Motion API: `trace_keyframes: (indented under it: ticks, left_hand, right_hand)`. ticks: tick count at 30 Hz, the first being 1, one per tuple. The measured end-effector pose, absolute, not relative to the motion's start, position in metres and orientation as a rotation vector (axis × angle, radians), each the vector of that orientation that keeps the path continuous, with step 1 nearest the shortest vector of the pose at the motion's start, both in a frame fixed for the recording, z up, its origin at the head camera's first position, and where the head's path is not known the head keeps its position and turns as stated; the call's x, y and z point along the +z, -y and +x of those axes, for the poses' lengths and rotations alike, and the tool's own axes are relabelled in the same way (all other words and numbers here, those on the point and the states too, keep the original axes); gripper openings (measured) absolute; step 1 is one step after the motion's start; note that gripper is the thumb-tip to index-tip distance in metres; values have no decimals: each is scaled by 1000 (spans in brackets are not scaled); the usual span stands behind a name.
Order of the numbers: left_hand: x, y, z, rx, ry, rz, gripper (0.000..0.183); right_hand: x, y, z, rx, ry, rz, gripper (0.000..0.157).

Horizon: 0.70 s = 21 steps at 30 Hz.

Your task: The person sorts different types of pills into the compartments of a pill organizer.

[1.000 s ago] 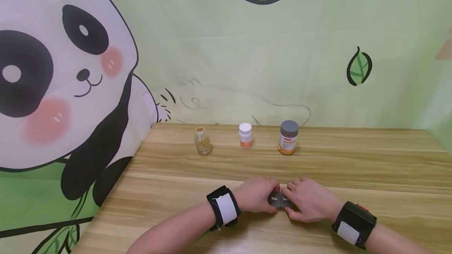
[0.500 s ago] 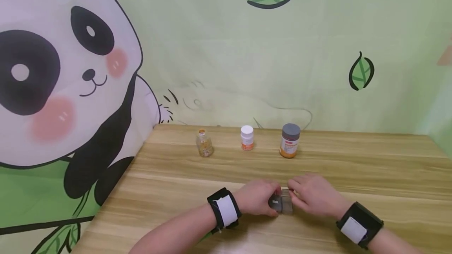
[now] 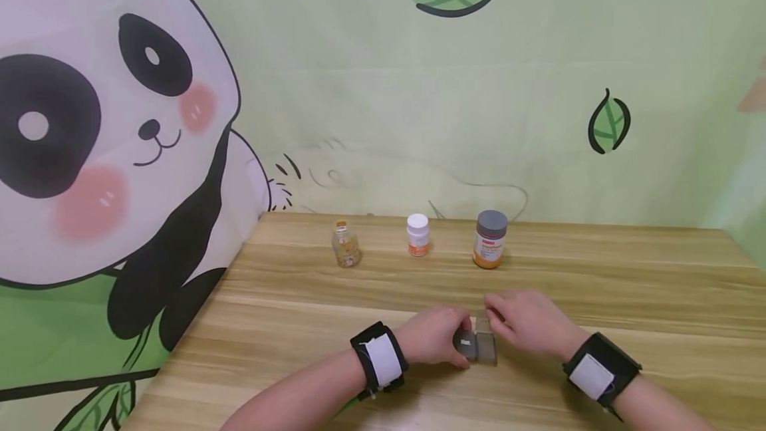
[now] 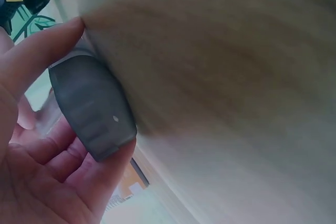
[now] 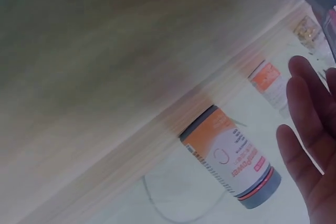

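Note:
A small dark grey pill box (image 3: pixel 466 344) with a day label on its left section lies on the table. My left hand (image 3: pixel 435 336) grips its left end, thumb on the near side and fingers on the far side. In the left wrist view the grey pill box (image 4: pixel 94 106) sits between thumb and fingers. Its right section looks paler, with a translucent lid (image 3: pixel 483 324) raised at the far side. Beside that lid is my right hand (image 3: pixel 534 323). In the right wrist view the right hand's fingers (image 5: pixel 310 119) are loosely extended; the thumb is hidden.
Toward the back of the wooden table (image 3: pixel 628 278) stand a clear bottle (image 3: pixel 346 247) with yellowish contents, a white bottle (image 3: pixel 417 235) with an orange band, and a grey-capped bottle (image 3: pixel 490 241). A panda-printed cloth (image 3: pixel 359 85) hangs behind.
The right section's lid has swung up from the box, and my right hand has shifted slightly to the far side. My left hand keeps its hold on the pill box.

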State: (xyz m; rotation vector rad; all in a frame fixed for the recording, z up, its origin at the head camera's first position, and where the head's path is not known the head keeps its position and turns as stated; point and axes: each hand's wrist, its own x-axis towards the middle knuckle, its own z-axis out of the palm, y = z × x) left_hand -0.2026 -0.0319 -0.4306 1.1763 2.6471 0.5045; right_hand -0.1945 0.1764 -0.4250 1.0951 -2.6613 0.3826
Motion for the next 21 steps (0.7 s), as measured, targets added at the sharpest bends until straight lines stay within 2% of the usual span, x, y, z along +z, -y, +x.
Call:
trace_keyframes:
  ticks: [7,21]
  left_hand:
    - [-430,32,-201,451,-2671,1216,42]
    - [-431,32,-200,408,-2702,1218,41]
  right_hand:
    - [-430,-177,-203,335,2725,1024,19]
    - [-435,-177,-210,334,2820,1055,14]
